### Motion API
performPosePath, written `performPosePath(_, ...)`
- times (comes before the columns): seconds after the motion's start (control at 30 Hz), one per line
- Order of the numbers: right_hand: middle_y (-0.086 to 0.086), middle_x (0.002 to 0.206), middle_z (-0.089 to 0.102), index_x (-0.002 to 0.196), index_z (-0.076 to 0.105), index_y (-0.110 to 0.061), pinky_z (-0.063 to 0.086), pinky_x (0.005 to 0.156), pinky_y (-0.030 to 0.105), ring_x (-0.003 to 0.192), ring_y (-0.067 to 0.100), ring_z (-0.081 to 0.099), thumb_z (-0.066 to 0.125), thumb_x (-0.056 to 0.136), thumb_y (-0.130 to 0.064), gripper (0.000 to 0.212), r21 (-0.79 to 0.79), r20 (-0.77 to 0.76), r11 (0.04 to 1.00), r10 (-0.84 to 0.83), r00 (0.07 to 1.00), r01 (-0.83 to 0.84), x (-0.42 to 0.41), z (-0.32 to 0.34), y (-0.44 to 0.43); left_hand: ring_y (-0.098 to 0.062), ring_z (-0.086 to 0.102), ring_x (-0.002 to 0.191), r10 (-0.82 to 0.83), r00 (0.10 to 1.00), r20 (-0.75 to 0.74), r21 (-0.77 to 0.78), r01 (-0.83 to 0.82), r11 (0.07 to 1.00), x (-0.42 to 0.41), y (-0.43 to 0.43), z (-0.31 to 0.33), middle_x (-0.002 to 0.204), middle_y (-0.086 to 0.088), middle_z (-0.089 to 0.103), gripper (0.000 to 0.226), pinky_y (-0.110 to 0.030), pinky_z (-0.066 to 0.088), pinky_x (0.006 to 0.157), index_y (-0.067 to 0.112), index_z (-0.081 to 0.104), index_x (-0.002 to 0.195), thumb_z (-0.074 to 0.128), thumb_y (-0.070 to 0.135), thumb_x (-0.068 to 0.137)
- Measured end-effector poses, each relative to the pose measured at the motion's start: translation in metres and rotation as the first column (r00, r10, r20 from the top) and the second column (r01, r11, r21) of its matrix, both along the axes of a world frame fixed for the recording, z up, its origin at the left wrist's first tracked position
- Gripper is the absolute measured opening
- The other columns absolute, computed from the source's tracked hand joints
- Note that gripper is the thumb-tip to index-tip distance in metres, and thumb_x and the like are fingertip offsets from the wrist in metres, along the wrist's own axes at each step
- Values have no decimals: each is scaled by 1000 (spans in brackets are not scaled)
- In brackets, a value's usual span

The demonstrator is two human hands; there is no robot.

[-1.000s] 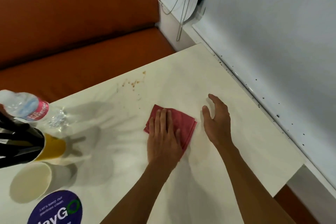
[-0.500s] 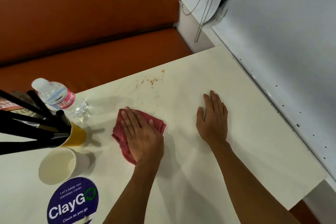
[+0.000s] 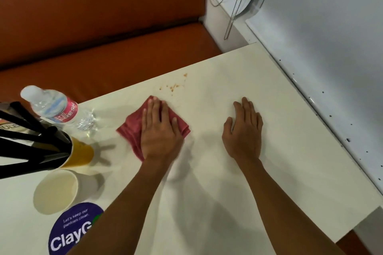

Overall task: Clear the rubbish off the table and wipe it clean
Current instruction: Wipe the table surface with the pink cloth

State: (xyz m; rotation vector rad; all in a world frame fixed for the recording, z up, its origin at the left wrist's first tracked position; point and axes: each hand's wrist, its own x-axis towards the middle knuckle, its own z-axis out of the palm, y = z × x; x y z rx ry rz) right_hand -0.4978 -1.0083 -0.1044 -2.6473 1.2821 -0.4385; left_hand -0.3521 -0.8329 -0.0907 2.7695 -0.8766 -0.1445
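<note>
On the cream table [image 3: 238, 182], the left hand [image 3: 159, 132] presses flat, fingers spread, on a folded red cloth [image 3: 132, 128]. Right of the cloth, the right hand [image 3: 243, 134] rests flat, fingers together; orange-brown crumbs [image 3: 174, 87] lie just beyond the cloth.

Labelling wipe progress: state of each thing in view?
left hand, flat, pressing red cloth
red cloth, bunched, on table
right hand, flat on table
water bottle, capped, on its side
white paper cup, empty, on its side
yellow cup, on its side
stain spots, unwiped

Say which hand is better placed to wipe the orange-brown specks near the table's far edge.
Left. The left hand presses flat on the folded red cloth, short of the orange-brown specks; the right hand lies flat on the cream tabletop, holding nothing.
</note>
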Motion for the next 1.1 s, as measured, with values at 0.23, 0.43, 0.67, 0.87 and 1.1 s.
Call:
performPosePath(0.23, 6, 171, 29, 158, 39, -16, 21, 129, 49, 159, 23, 22, 34, 104, -33, 57, 4, -43, 1000, -3, 999, 3, -3, 1, 3, -17, -15, 161, -334, 942, -35, 28, 335, 942, -42, 49, -1, 175, 0, -12, 67, -48, 4, 132, 17, -5, 168, 11, 48, 111)
performPosePath(0.43, 5, 174, 22, 162, 32, -18, 15, 131, 50, 161, 22, 15, 28, 104, -37, 61, 1, -74, 1000, -6, 997, 6, 5, 4, 5, -17, -12, 162, -11, 1000, 6, 27, 11, 1000, -6, 58, -4, 176, -3, -9, 69, -45, 0, 132, 13, -4, 168, 5, 50, 110)
performPosePath(0.67, 6, 174, 20, 164, 29, -18, 17, 130, 53, 162, 24, 14, 22, 105, -39, 63, -38, -108, 999, 2, 994, -6, 0, 1, 2, -27, -11, 162, -238, 971, 9, 47, 237, 970, -27, -12, -2, 176, -6, -5, 67, -50, 4, 131, 13, 1, 168, 4, 48, 111)
performPosePath(0.87, 5, 175, 19, 164, 30, -19, 16, 130, 52, 162, 22, 14, 22, 105, -39, 63, -30, -93, 1000, 3, 996, -6, 1, 1, 3, -18, -7, 163, -42, 999, -11, 39, 42, 998, 1, 50, 1, 176, -2, -3, 75, -45, 2, 132, 15, -1, 168, 13, 58, 108)
performPosePath(1.1, 6, 174, 21, 164, 30, -18, 17, 130, 52, 162, 24, 16, 22, 106, -38, 62, -39, -113, 999, 4, 994, -9, 0, -1, 2, -23, -12, 162, -78, 997, -15, 33, 78, 996, 11, -26, 3, 176, -5, -8, 73, -47, 2, 132, 12, -1, 168, 3, 54, 108)
